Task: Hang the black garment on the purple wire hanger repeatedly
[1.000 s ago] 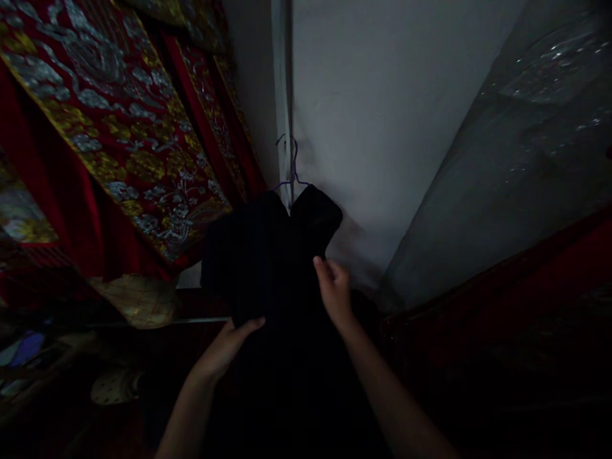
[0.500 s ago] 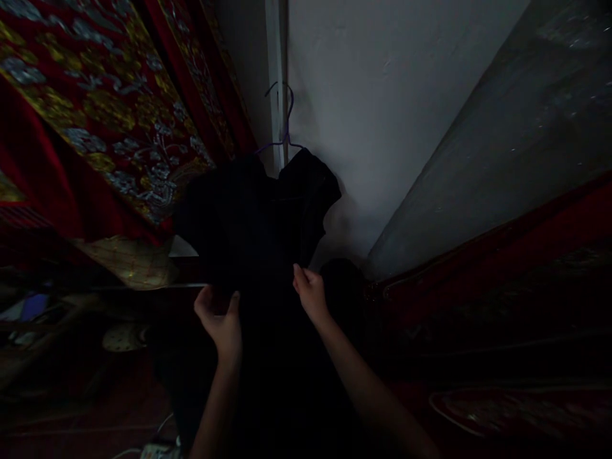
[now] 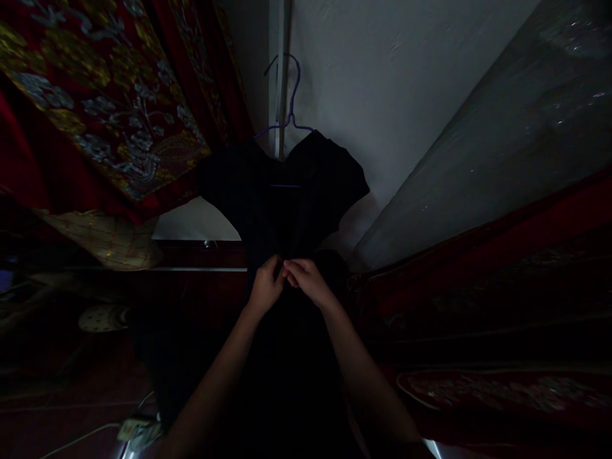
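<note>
Lower end of the black garment [image 3: 313, 217] lost in darkness — embroidered red cloth [image 3: 100, 111] cropped at the left edge

The garment [image 3: 329, 185] looks near-black, its hanger [image 3: 293, 95] purple; the hanging cloth [image 3: 124, 108] is red with gold and silver florals, the wall [image 3: 373, 83] grey.

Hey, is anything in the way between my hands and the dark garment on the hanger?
Nothing visible is. Your left hand and right hand come together at the front of the dark garment, below the hanger; it's too dark to tell whether they grip it.
</note>
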